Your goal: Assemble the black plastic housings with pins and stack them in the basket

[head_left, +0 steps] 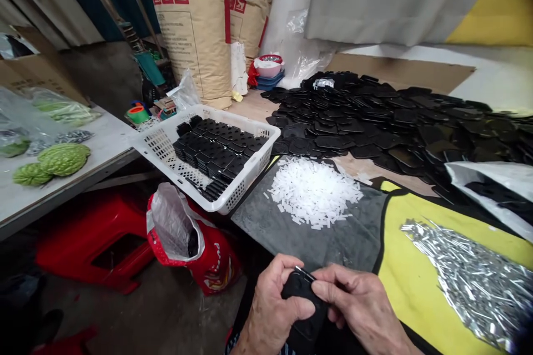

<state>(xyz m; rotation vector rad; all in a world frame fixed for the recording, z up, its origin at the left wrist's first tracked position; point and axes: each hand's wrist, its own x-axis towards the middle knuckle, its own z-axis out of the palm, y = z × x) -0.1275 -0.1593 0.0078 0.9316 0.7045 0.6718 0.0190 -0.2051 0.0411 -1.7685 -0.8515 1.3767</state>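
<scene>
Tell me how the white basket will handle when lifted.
The basket will probably feel stiff: its walls stand straight around the load. It may be heavy for its size, since stacked black pieces fill much of it. Those stacks show no strap or tie, so they could slide if it tips.

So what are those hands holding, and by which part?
The left hand grips a flat black piece by its left side; the right hand holds its upper right corner.

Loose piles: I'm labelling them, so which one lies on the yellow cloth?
The silver metal pieces at lower right; the white strips lie on grey cloth, and the black plates are heaped on the tabletop.
</scene>
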